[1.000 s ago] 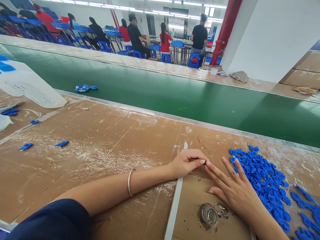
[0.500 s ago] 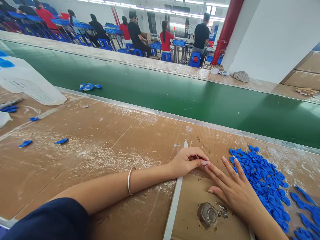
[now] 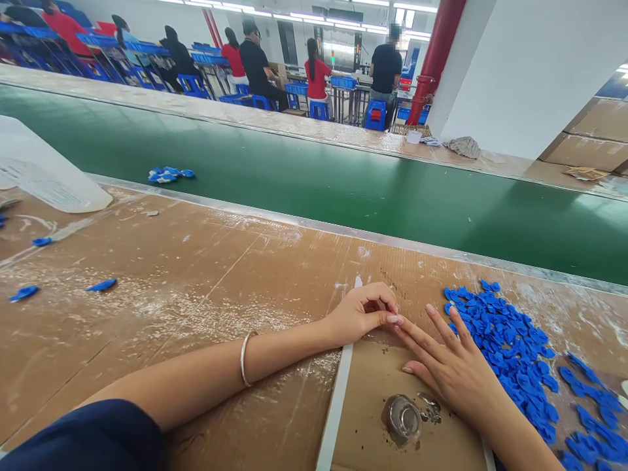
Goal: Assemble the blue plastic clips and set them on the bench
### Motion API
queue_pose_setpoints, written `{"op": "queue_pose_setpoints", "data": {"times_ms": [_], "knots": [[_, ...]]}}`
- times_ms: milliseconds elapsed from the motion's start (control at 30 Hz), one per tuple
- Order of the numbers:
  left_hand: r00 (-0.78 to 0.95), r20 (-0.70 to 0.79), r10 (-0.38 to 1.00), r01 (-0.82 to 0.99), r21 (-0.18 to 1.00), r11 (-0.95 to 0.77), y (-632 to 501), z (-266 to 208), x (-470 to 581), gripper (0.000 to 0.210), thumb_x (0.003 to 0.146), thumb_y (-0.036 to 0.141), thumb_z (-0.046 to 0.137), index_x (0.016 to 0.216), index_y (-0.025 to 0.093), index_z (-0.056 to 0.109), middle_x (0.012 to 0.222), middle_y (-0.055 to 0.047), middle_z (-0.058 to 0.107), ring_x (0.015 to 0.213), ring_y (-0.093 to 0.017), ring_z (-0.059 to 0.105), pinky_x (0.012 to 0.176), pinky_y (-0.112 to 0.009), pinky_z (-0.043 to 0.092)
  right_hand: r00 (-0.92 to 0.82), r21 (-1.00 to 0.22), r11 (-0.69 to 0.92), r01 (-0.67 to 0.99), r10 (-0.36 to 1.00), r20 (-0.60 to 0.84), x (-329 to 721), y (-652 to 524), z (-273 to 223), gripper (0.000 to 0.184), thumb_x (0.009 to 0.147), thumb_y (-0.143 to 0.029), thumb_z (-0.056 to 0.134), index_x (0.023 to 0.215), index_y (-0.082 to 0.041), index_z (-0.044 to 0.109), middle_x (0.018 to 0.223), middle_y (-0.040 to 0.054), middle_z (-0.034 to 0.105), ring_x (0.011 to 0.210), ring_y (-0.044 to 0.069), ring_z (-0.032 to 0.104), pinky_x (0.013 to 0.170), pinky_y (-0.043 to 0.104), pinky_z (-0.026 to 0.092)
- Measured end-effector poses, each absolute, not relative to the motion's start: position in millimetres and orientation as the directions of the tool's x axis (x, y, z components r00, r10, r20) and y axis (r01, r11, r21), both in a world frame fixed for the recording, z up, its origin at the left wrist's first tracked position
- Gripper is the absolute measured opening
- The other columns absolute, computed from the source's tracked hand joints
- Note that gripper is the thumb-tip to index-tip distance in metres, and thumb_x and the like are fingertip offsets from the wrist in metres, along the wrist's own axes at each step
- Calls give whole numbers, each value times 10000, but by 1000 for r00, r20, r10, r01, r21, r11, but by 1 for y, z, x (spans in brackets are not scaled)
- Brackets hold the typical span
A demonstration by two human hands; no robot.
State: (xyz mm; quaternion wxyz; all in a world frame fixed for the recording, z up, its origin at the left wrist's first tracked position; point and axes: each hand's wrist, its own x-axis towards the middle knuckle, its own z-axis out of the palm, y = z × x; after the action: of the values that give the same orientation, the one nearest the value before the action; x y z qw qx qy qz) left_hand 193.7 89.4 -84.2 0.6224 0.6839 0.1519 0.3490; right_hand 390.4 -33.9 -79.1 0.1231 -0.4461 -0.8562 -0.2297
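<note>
No legible text anywhere.

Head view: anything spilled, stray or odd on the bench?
Yes. White powdery residue is smeared across the cardboard bench top, and a few blue pieces lie scattered far from the main blue pile beside the right hand.

bare cardboard bench top (image 3: 161, 288) lies open left of the left hand (image 3: 360, 315). the heap of blue pieces (image 3: 510, 347) crowds the right hand (image 3: 454, 369); a small glass jar (image 3: 402, 417) sits just beside its wrist.
</note>
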Motion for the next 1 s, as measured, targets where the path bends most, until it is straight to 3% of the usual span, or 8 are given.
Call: {"op": "queue_pose_setpoints", "data": {"times_ms": [167, 267, 333, 433, 500, 567, 733, 1000], "knots": [[710, 318, 629, -226, 948, -224, 91, -84, 194, 308, 852, 432, 718, 766, 151, 628, 982, -63, 528, 820, -161, 538, 720, -286, 437, -591, 316, 499, 807, 699, 403, 390, -34, -79, 381, 1086, -325, 327, 1390, -227, 535, 1543, -91, 303, 1477, 287, 88, 1237, 510, -3], [711, 308, 632, -235, 951, -199, 89, -84, 194, 346, 850, 453, 717, 757, 152, 574, 1003, -65, 515, 855, -172, 549, 760, -307, 445, -569, 206, 538, 818, 701, 429, 391, -36, -76, 374, 1075, -320, 377, 1413, -227, 506, 1530, -73, 344, 1472, 275, 134, 1240, 488, 31], [698, 301, 649, -265, 952, -155, 88, -85, 195, 376, 847, 455, 719, 756, 159, 506, 992, -54, 521, 855, -166, 551, 766, -302, 440, -470, 1, 535, 845, 742, 477, 395, -39, -71, 383, 1062, -316, 413, 1426, -219, 479, 1494, -3, 417, 1446, 271, 228, 1215, 473, 186], [685, 256, 682, -286, 956, -71, 88, -87, 196, 378, 833, 437, 735, 814, 175, 462, 980, -37, 531, 837, -149, 546, 742, -276, 431, -158, -431, 452, 781, 811, 564, 405, -43, -64, 279, 1030, -274, 476, 1295, -248, 561, 1302, 71, 570, 1254, 249, 493, 1026, 404, 458], [695, 222, 684, -272, 962, -35, 89, -87, 196, 367, 821, 423, 744, 868, 176, 476, 990, -39, 534, 827, -144, 543, 727, -267, 427, 4, -636, 445, 631, 817, 576, 411, -45, -61, 174, 1010, -227, 505, 1137, -261, 619, 1117, 58, 617, 1070, 216, 584, 894, 343, 523], [706, 211, 676, -257, 966, -34, 90, -88, 196, 345, 827, 409, 731, 885, 170, 488, 994, -44, 536, 826, -145, 543, 730, -270, 426, 83, -737, 466, 489, 816, 571, 415, -46, -61, 132, 1000, -199, 510, 1041, -249, 625, 985, 49, 605, 983, 204, 589, 818, 311, 530], [708, 237, 666, -230, 968, -100, 92, -87, 194, 251, 862, 360, 667, 858, 157, 520, 978, -52, 549, 831, -151, 535, 750, -285, 420, 134, -838, 444, 317, 854, 503, 411, -50, -61, 125, 1015, -246, 468, 964, -234, 582, 894, 53, 553, 915, 216, 557, 796, 347, 509], [703, 240, 669, -204, 970, -134, 93, -88, 193, 221, 859, 346, 650, 841, 158, 536, 947, -54, 563, 842, -167, 528, 746, -287, 411, 109, -873, 415, 255, 885, 453, 401, -53, -54, 137, 1028, -254, 445, 948, -233, 554, 886, 48, 537, 906, 212, 537, 772, 329, 484]]}}
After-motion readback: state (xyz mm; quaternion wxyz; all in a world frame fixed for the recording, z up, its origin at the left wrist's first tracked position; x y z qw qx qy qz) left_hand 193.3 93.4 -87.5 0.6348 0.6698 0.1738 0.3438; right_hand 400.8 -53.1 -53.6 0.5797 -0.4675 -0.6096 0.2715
